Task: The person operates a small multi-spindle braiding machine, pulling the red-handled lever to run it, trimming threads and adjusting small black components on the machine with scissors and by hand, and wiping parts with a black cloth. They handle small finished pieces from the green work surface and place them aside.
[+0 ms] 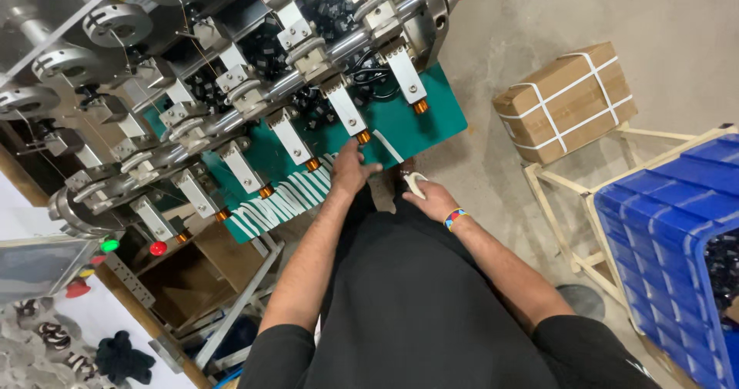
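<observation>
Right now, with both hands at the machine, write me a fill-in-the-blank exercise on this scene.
1. The left hand reaches to a copper-coloured coil above the ____ board.
2. The right hand holds a small ____ object.
3. The cardboard box is bound with ____ straps.
4. The crate at the right is ____.

Missing words: green; white; white; blue

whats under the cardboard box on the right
The strapped cardboard box rests on a pale wooden frame, with bare concrete floor below. The box covers where its base meets the frame, so that part is hidden.
</observation>
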